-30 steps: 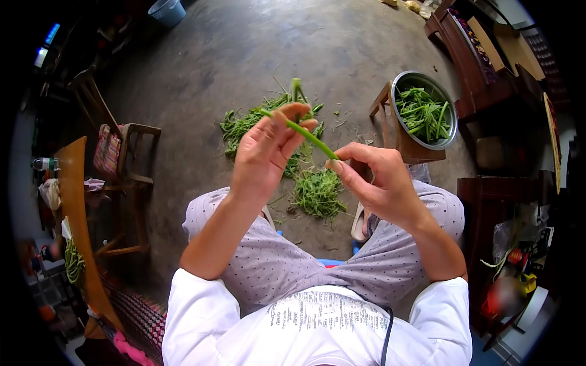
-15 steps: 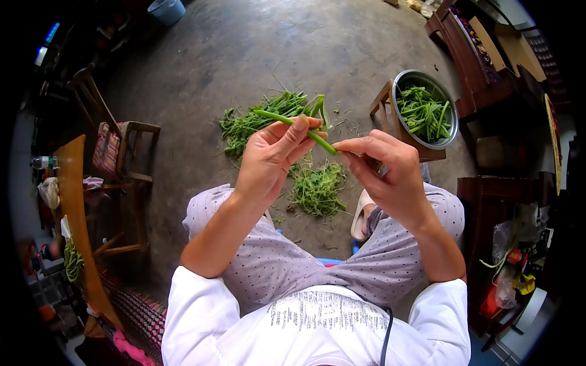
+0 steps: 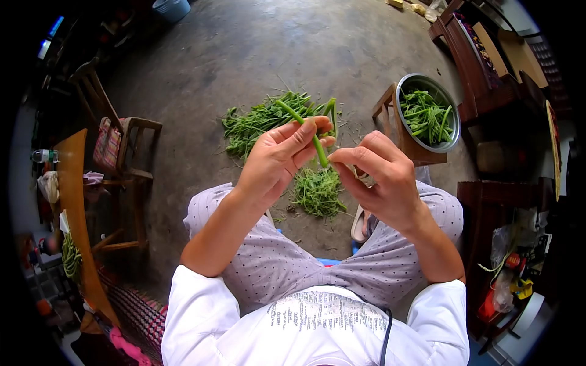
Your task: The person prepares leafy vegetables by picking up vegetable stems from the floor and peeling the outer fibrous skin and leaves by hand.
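I have the distant left hand [image 3: 273,157] clamped on a slender green plant stalk [image 3: 320,152], presumably steadying its lower end beside the right hand [image 3: 383,175], whose grip I can't tell.

Bright green is shown by the stem [image 3: 320,151], deeper green by the leafy heap [image 3: 251,127] and paler green by the smaller pile [image 3: 318,194]. The pale grey trousers [image 3: 267,259] are patterned with dark dots; the white T-shirt [image 3: 317,338] is printed in dark grey; the chair cushion [image 3: 108,145] is striped, chiefly pinkish red.
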Motion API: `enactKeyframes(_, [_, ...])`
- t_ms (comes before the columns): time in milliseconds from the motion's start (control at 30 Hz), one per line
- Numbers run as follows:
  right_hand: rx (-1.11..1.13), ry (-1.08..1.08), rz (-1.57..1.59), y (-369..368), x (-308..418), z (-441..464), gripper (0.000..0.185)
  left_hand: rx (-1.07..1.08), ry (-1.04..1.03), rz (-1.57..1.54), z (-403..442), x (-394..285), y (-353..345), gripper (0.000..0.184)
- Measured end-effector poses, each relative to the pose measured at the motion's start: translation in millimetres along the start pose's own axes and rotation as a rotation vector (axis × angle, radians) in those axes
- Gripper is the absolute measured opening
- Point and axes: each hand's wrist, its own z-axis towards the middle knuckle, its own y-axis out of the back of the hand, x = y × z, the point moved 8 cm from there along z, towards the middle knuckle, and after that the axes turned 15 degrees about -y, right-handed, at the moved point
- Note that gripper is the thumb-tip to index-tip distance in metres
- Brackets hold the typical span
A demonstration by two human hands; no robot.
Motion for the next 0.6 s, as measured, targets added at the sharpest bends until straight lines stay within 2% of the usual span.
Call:
enactKeyframes(67, [-0.012, -0.033, 0.102, -1.1, -3.5, 1.1, 0.018, 0.059, 0.119, -0.064, -2.9, 6.5, -2.9, 0.030])
enactKeyframes(200, [-0.044, -0.110, 0.087, 8.1, -11.1, 6.3, 0.018, 0.124, 0.187, -0.109, -8.5, 10.9, -9.9, 0.030])
enactKeyframes(267, [-0.167, -0.296, 0.240, 23.9, -27.6, 8.6, 0.014, 0.116, 0.186, -0.123, -8.6, 10.6, -8.5, 0.031])
enactKeyframes(333, [-0.140, -0.420, 0.607, 33.5, -40.6, 9.7, 0.014, 0.117, 0.170, -0.140, -8.3, 5.3, -8.6, 0.033])
enactKeyframes(400, [-0.051, -0.353, 0.729, 41.4, -49.8, 11.4, 0.012, 0.101, 0.155, -0.140, -8.0, 0.9, -7.3, 0.031])
enactKeyframes(467, [-0.010, -0.343, 0.762, 39.0, -50.5, 11.2, 0.011, 0.086, 0.141, -0.141, -7.8, -1.6, -6.0, 0.031])
enactKeyframes(533, [0.161, -0.479, 0.675, 15.6, -52.1, 8.4, 0.011, 0.091, 0.095, -0.132, -6.9, -5.6, -5.7, 0.031])
enactKeyframes(567, [0.205, -0.584, 0.734, 5.3, -49.6, 4.1, 0.013, 0.091, 0.095, -0.133, -7.5, -6.0, -6.4, 0.031])
enactKeyframes(600, [0.166, -0.445, 0.589, 0.4, -44.4, 6.7, 0.017, 0.094, 0.066, -0.074, -7.3, -7.9, -6.5, 0.032])
